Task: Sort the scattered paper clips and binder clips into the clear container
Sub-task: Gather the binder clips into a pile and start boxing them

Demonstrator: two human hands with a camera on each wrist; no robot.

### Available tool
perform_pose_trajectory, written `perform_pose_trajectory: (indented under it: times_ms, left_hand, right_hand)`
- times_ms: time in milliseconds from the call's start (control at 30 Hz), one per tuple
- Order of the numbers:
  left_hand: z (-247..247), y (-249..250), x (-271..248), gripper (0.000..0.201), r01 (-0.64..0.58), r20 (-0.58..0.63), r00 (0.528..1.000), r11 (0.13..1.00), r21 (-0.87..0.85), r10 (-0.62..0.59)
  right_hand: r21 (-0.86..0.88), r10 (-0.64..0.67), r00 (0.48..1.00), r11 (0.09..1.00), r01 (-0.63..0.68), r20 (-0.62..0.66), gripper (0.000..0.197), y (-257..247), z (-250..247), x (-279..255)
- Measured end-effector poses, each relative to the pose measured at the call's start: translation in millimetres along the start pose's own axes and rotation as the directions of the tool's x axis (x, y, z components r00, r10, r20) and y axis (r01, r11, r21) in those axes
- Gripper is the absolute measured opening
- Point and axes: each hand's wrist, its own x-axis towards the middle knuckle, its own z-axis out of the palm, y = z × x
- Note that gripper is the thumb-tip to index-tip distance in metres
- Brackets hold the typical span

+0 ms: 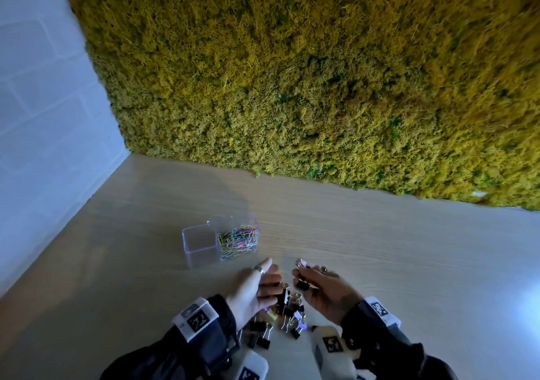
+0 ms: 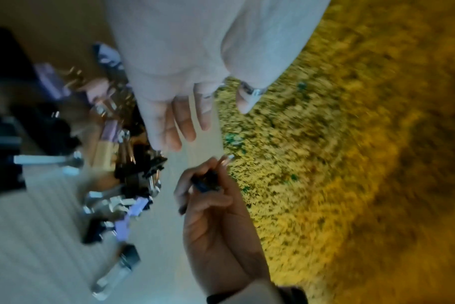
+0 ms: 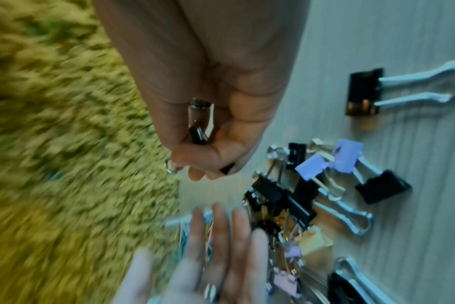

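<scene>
A: Looking at the right hand [image 1: 324, 289] first: gripping anything?

B: Yes. Curled round a black binder clip [image 1: 302, 284], up off the table [image 1: 380, 248]. Also pinching something silver-looped and lilac at the fingertips, perhaps a second clip; too blurred to say for sure.

A: And the left hand [image 1: 254, 289]?

B: Spread flat, with straight fingers close together, holding nothing. Turned palm-first toward the right hand, near it but not touching. Wearing a ring [image 1: 259, 269] on one finger.

A: Where to find the rest of the binder clips [image 1: 287, 306]?

B: Heaped on the table between and beneath the two hands, close to the body. Mostly black, a few lilac, one tan, all with silver wire handles. From the right wrist, one more black clip [image 3: 364, 92] lying a little apart from the heap.

A: And the clear container [image 1: 201, 251]?

B: Standing upright on the table just beyond the left hand, farther from the body than the heap. Split into two compartments, side by side. Holding a pile of coloured paper clips [image 1: 238, 240] in the right-hand compartment.

A: Touching either hand?

B: No, apart from both.

A: Anything behind all that?

B: A yellow-green moss wall [image 1: 292, 72] along the far edge of the table, and a plain white wall [image 1: 43, 116] off to the left.
</scene>
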Motion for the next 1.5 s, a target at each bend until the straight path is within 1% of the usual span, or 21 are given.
perform_pose_trajectory:
  times_ms: [67,100,167,233,267,333,367,433,500,567,667,733,767,933,1100,1167,1233,1300,1367,1433,1500]
  left_hand:
    - [-3.5,2.2,2.1,0.041,0.155,0.121,0.984,0.97,-0.189,-0.133]
    - [-3.6,3.9,1.1,0.043,0.212,0.196,0.966,0.945,-0.249,-0.165]
    - [-2.2,5.8,-0.6,0.044,0.247,0.269,0.949,0.917,-0.313,-0.164]
    - [2.0,7.8,-3.0,0.044,0.233,0.271,0.951,0.924,-0.303,-0.151]
    - [2.4,8.8,-4.0,0.042,0.217,0.265,0.954,0.929,-0.299,-0.138]
    - [-2.6,9.2,-3.6,0.042,0.207,0.227,0.964,0.921,-0.33,-0.135]
    - [-6.1,9.1,-1.6,0.044,0.215,0.221,0.965,0.913,-0.348,-0.143]
    - [-11.9,10.3,-0.2,0.045,0.207,0.186,0.972,0.895,-0.395,-0.143]
    - [-18.6,12.0,-1.4,0.044,0.189,0.174,0.977,0.881,-0.434,-0.123]
    - [-25.4,14.4,-6.6,0.039,0.166,0.182,0.979,0.875,-0.455,-0.091]
    - [-37.8,16.7,-10.6,0.034,0.132,0.159,0.985,0.879,-0.459,-0.065]
    - [-44.8,17.9,-11.5,0.029,0.134,0.156,0.985,0.875,-0.466,-0.068]
    - [-47.5,18.5,-12.1,0.027,0.137,0.16,0.985,0.871,-0.471,-0.068]
    - [-52.6,19.2,-14.9,0.02,0.133,0.159,0.985,0.861,-0.49,-0.061]
    - [-53.8,11.9,-9.6,0.017,0.127,0.133,0.989,0.856,-0.501,-0.069]
    - [-54.0,7.8,-6.9,0.019,0.124,0.129,0.989,0.857,-0.5,-0.068]
    - [-56.7,4.1,-5.9,0.019,0.126,0.146,0.987,0.859,-0.497,-0.061]
    - [-59.9,2.5,-7.8,0.014,0.133,0.192,0.98,0.864,-0.486,-0.043]
    - [-63.5,3.9,-8.2,0.021,0.124,0.214,0.977,0.868,-0.48,-0.021]
    - [-65.6,6.7,-7.0,0.034,0.118,0.201,0.979,0.856,-0.502,-0.017]
    - [-63.4,8.9,-6.7,0.037,0.142,0.205,0.978,0.842,-0.521,-0.038]
  right_hand:
    - [-0.262,-0.104,0.988,0.956,0.132,0.117,0.013,-4.1,18.1,-10.2]
    - [-0.423,-0.137,0.972,0.882,0.208,0.192,0.017,-5.6,26.6,-14.5]
    - [-0.673,-0.193,0.92,0.634,0.382,0.341,0.029,-7.4,40.2,-20.2]
    - [-0.771,-0.258,0.867,0.397,0.497,0.426,0.033,-10.7,48.6,-24.7]
    - [-0.785,-0.325,0.84,0.32,0.53,0.434,0.029,-14.4,50.4,-28.4]
    - [-0.78,-0.472,0.77,0.235,0.58,0.43,0.021,-21.7,43.7,-32.6]
    - [-0.757,-0.516,0.746,0.253,0.603,0.422,0.02,-25.5,38.8,-33.7]
    - [-0.706,-0.525,0.76,0.363,0.607,0.383,0.021,-28.5,26.8,-31.9]
    - [-0.73,-0.518,0.782,0.375,0.572,0.347,0.021,-24.9,11.2,-24.2]
    - [-0.863,-0.419,0.835,0.195,0.467,0.357,0.019,-17.4,-6.7,-16.9]
    - [-0.918,-0.081,0.919,-0.134,0.373,0.385,0.081,8.5,-27.6,-7.1]
    - [-0.888,-0.03,0.92,-0.275,0.368,0.391,0.094,22.9,-28.2,-4.3]
    - [-0.883,-0.048,0.918,-0.297,0.363,0.393,0.092,26.9,-27.0,-2.9]
    - [-0.913,-0.142,0.903,-0.106,0.394,0.406,0.049,18.7,-26.2,3.8]
    - [-0.934,-0.264,0.897,-0.055,0.353,0.354,0.02,6.3,-24.3,4.4]
    - [-0.955,-0.289,0.918,0.033,0.294,0.273,0.018,1.9,-26.4,7.2]
    - [-0.951,-0.309,0.927,0.151,0.269,0.213,0.029,-1.6,-32.4,10.0]
    - [-0.921,-0.314,0.931,0.273,0.277,0.187,0.03,-7.0,-34.4,7.2]
    - [-0.884,-0.31,0.93,0.355,0.305,0.196,0.026,-15.6,-30.4,-0.4]
    - [-0.865,-0.303,0.922,0.365,0.345,0.24,0.024,-26.2,-19.0,-10.8]
    - [-0.849,-0.315,0.892,0.317,0.422,0.325,0.019,-33.8,-0.5,-20.4]
